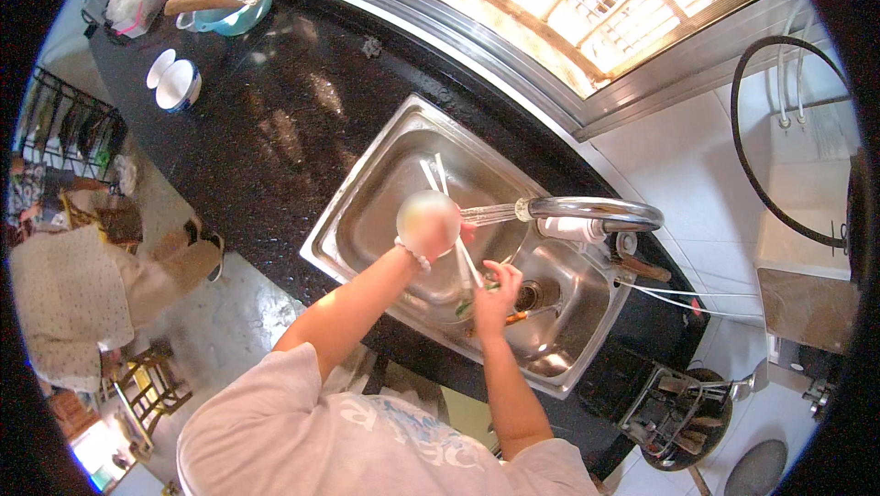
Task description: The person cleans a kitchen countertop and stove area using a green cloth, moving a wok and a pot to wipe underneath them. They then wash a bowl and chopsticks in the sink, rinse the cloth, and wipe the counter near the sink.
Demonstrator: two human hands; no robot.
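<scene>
Water runs from a chrome faucet [591,210] towards my left hand [430,224], which is over the large basin of a stainless steel double sink [368,200]. A round blur covers much of that hand; a bead bracelet circles its wrist. Long white stalks [441,174], perhaps spring onions, stick out past the blurred patch and run on between my hands. My right hand [498,290] is closed around their lower part, where green leaves [464,307] show. Beneath it in the smaller basin lies a thing with an orange handle [517,318], near the drain [528,295].
Two white bowls [177,85] stand on the black countertop [275,131]. Farther back are a light blue basin [240,20] with a wire basket and a bagged container [134,8]. A utensil rack [663,406] stands right of the sink. At far left another person [75,296] is partly visible.
</scene>
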